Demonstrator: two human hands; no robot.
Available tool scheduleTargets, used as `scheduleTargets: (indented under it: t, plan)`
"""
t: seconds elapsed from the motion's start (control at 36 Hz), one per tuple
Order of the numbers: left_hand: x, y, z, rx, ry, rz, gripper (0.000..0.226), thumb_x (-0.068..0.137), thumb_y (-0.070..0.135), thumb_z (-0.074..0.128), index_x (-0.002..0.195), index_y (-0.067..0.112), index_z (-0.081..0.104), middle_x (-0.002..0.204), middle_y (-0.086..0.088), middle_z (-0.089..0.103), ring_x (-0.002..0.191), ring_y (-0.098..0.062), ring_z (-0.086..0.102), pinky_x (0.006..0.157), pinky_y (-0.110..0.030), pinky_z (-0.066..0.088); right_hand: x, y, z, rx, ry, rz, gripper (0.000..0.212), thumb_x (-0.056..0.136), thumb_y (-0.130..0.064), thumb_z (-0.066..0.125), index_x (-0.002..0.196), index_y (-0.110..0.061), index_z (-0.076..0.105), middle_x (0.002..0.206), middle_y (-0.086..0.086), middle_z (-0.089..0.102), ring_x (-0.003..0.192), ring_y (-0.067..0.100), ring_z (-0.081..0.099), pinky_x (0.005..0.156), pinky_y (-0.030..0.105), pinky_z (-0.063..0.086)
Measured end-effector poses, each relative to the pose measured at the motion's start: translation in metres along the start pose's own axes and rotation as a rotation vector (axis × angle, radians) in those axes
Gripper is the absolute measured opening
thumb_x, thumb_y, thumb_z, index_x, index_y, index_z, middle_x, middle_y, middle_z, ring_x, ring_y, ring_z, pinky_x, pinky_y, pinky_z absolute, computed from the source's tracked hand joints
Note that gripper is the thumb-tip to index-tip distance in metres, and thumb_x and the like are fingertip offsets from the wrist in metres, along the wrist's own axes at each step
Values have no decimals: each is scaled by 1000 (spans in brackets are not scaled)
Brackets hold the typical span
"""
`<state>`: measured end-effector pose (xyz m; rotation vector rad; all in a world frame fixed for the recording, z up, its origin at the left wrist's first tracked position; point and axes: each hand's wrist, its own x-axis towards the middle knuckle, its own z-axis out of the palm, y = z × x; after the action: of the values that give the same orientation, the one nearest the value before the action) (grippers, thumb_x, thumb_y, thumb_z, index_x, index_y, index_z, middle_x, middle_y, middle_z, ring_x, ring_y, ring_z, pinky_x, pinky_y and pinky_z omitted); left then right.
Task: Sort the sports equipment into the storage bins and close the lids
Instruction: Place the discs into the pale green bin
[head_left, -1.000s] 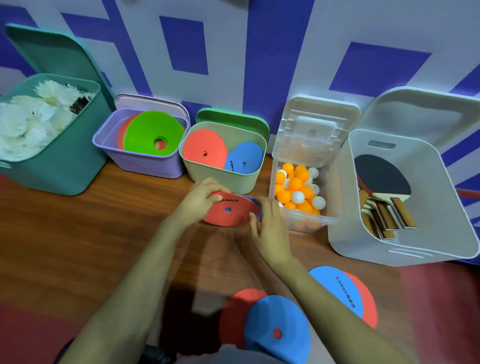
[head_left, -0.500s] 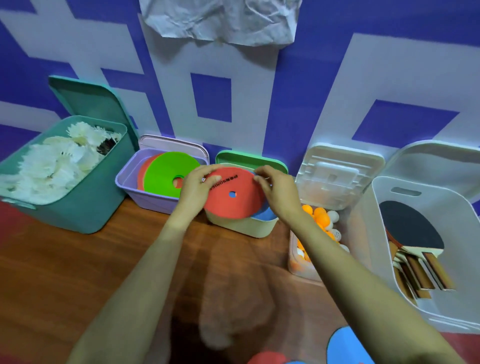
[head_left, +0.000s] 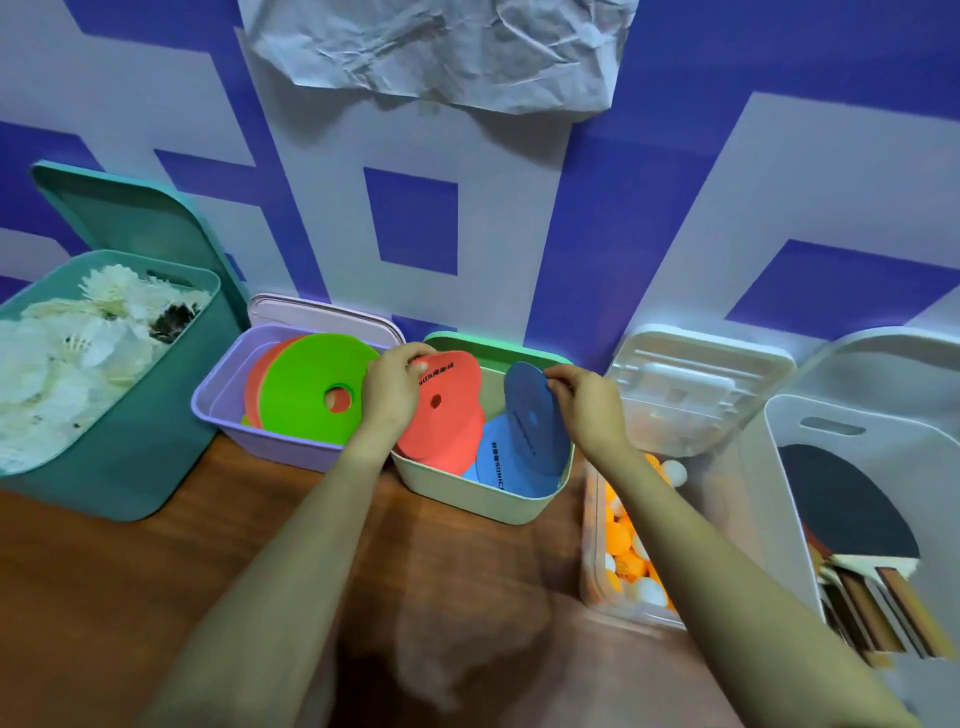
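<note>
blue-and-white wall (head_left: 410, 218) behind a wooden bench (head_left: 130, 597), five open bins along its back edge.
over the pale green bin (head_left: 483, 499) in the middle, the left hand (head_left: 389, 397) pinches a red disc (head_left: 447, 421) by its top rim and the right hand (head_left: 589, 402) pinches a dark blue disc (head_left: 535, 415) likewise, both discs tilted with their lower edges down inside the bin, beside a lighter blue disc (head_left: 498, 457). next left, a purple bin (head_left: 228, 415) holds a green disc (head_left: 306, 389) over orange ones. at the left end, a teal bin (head_left: 130, 467) full of white shuttlecocks (head_left: 62, 353). rightward, a clear box (head_left: 597, 571) of orange and white balls (head_left: 623, 561), then a white bin (head_left: 779, 467) with paddles (head_left: 841, 509). all lids stand raised.
</note>
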<state>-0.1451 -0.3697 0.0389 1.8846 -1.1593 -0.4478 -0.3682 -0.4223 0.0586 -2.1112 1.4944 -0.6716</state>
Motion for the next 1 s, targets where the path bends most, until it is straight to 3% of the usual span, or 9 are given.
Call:
scheduleTargets:
  t: [0.19, 0.31, 0.47, 0.56, 0.69, 0.78, 0.83, 0.92, 1.0]
  plan:
    - [4, -11, 15, 125, -141, -34, 29, 87, 1, 58, 111, 12, 69, 108, -12, 69, 104, -30, 61, 88, -34, 46, 3, -5, 10, 45, -25, -23, 24, 94, -8, 51, 107, -7, 70, 113, 9, 69, 107, 27, 61, 93, 29, 40]
    - [6, -7, 24, 360, -224, 93, 36, 86, -3, 49, 116, 7, 64, 117, -17, 65, 110, -36, 57, 90, -40, 45, 6, -2, 18, -184, -107, -52, 27, 93, -3, 44, 109, -7, 66, 111, 13, 67, 103, 33, 58, 82, 36, 44]
    - [-7, -10, 43, 812, -282, 106, 49, 92, -1, 34, 140, -4, 24, 145, -20, 30, 136, -36, 24, 114, -39, 20, -5, 4, 39, -732, -364, -129, 28, 90, -5, 47, 114, -2, 61, 133, 15, 41, 125, 33, 35, 102, 39, 32]
    - [-11, -13, 45, 910, -326, 125, 58, 94, 0, 31, 146, -6, 6, 154, -20, 11, 144, -35, 6, 118, -42, 8, -15, 8, 48, -862, -374, -187, 29, 92, -17, 51, 118, -11, 60, 142, 14, 33, 137, 33, 21, 113, 49, 16]
    - [-28, -3, 41, 943, -382, 138, 66, 93, 3, 35, 148, -1, -2, 157, -16, -3, 146, -31, -5, 119, -39, -1, -36, 12, 45, -874, -342, -178, 28, 92, -17, 51, 119, -13, 60, 132, 12, 44, 132, 33, 28, 112, 44, 20]
    - [-52, 12, 40, 925, -428, 155, 75, 91, 10, 47, 149, 3, -1, 158, -15, -4, 146, -30, -9, 119, -41, -2, -55, 13, 35, -785, -241, -181, 30, 93, -15, 42, 117, -10, 61, 127, 15, 49, 127, 35, 36, 105, 42, 28]
    - [-75, 22, 42, 876, -421, 205, 71, 90, 10, 48, 150, 6, 9, 157, -15, 2, 146, -30, -6, 117, -41, 1, -69, 13, 26, -713, -122, -212, 29, 83, -15, 44, 96, -8, 69, 108, 15, 62, 110, 36, 54, 94, 42, 42]
    - [-117, 36, 48, 772, -393, 305, 54, 91, 13, 47, 143, 13, 33, 152, -10, 22, 143, -26, 13, 114, -37, 14, -99, 17, 9, -651, 29, -262, 17, 66, -18, 60, 78, -14, 72, 87, 8, 66, 87, 31, 63, 78, 36, 51]
    - [-166, 52, 55, 647, -406, 372, 40, 91, 16, 46, 131, 17, 49, 136, -3, 44, 130, -23, 35, 103, -32, 28, -140, 23, -10, -530, 169, -327, 28, 70, -21, 43, 79, -13, 69, 81, 6, 64, 82, 29, 63, 72, 33, 48]
